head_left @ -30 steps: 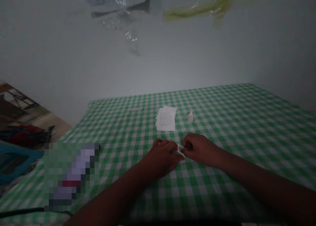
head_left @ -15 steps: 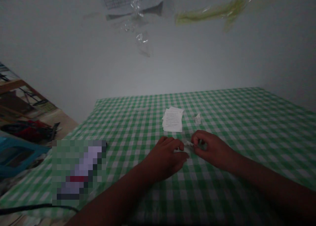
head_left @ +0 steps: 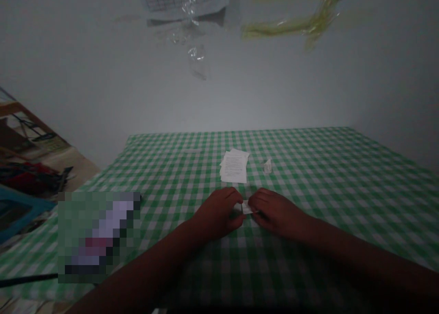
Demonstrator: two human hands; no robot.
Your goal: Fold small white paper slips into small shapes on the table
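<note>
A small white piece of paper [head_left: 247,208] lies low over the tablecloth between my two hands. My left hand [head_left: 219,213] curls at its left edge, index finger and thumb apart but both touching the paper. From the right, my right hand [head_left: 274,211] closes on it, and its fingers cover the paper's right part. Just beyond the hands rests a loose stack of printed paper sheets [head_left: 233,167]. To the right of that stack sits a small crumpled white paper [head_left: 268,167].
The table has a green-and-white checked cloth [head_left: 308,167] and meets a wall [head_left: 219,94] at its back. A blurred-out phone-like object [head_left: 106,231] lies at the left, near a black cable [head_left: 30,279]. A blue plastic stool [head_left: 20,211] stands beyond the left edge.
My hands have come lower and closer together. The paper between them, thin and twisted-looking before, now shows a flatter face. The view has shifted slightly.
</note>
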